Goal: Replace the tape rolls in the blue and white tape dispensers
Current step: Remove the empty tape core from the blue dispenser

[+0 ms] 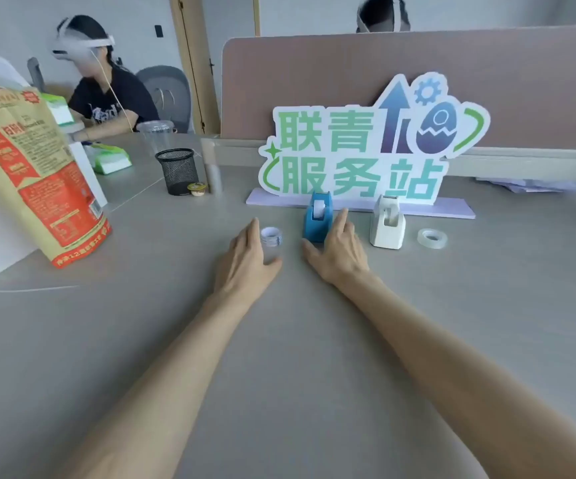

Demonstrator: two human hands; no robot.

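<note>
- Forearms: 2 bare arms reach forward from the lower edge across the grey table (314, 340), converging toward the dispensers.
- Left hand (245, 261): palm down, fingers extended and loosely spread, gripping nothing; fingertips lie just beside the small roll (271, 236).
- Small roll: stands on the table between the 2 hands, left of the blue dispenser (318, 217); core axis roughly vertical.
- Right hand (340, 252): palm down, fingers open; index finger lies along the right side of the blue dispenser, thumb reaches toward its near end. Contact cannot be confirmed.
- Blue dispenser: upright, long axis running from viewer toward the sign (359, 146); holds a white roll at its far, raised end.
- White dispenser (387, 226): upright, just right of the right hand, long axis parallel to the blue one; roll seated in its upper part.
- Clear roll (432, 237): lies flat, right of the white dispenser, apart from it.
- Background: mesh cup (177, 171) and paper bag (34, 174) at left.
</note>
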